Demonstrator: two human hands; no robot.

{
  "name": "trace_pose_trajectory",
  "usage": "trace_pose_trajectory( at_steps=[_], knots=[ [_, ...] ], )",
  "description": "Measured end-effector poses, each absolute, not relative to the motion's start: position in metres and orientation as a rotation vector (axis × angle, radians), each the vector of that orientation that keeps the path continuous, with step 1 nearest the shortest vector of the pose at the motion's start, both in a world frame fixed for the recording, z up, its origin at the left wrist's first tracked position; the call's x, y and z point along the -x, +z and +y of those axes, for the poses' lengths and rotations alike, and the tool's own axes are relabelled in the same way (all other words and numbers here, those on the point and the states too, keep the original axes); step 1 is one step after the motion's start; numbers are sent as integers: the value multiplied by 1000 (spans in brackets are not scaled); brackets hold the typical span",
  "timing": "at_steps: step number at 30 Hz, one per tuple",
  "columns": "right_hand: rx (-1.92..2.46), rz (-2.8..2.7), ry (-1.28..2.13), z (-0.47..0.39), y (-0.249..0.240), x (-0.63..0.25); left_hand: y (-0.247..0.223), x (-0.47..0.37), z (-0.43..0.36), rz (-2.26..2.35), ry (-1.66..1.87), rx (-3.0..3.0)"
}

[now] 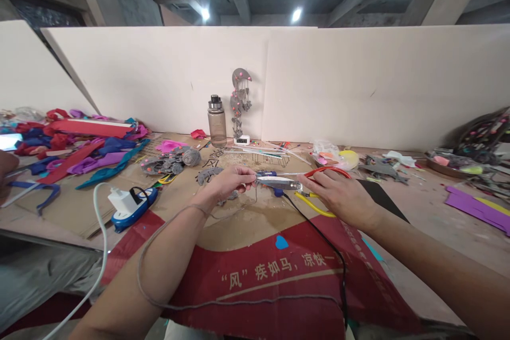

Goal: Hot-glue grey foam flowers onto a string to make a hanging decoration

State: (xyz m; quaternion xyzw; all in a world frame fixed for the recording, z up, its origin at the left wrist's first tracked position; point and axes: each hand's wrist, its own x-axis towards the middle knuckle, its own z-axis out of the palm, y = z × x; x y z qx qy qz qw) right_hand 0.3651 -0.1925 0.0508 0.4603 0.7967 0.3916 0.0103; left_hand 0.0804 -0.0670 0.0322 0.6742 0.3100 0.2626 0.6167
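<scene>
My right hand (338,196) grips a pair of scissors (279,184) with one red and one yellow handle; the blades point left. At the blade tips my left hand (233,180) is closed in a pinch on grey yarn (239,303). The yarn hangs below those fingers, crosses my left forearm and loops over the front of the cardboard. Behind the scissors lies a blue tool (278,192) with a black cord, mostly hidden. Grey felt-like pieces (209,175) lie beside my left hand.
A printed cardboard sheet (279,271) covers the table in front. A blue power strip (133,210) and colourful fabric strips (91,127) lie left. Towards the back stand a bottle (217,122) and a grey moon hanging ornament (241,77). Purple sheets (478,207) lie right.
</scene>
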Motion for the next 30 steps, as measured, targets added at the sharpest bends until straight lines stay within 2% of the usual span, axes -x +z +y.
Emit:
trace_pose_trajectory(
  at_steps=[16,21,25,30],
  knots=[
    [-1397,2603,1231,-191,43,-369,26,-81,-63,701,598,-1570],
    [-1385,2621,1192,-195,39,-371,22,-81,-59,844,705,-1653],
    [-1722,2680,1001,-200,24,-377,22,-82,-58,865,845,-1631],
    [-2310,2610,538,-207,5,-390,26,-82,-58,757,869,-1494]
  ],
)
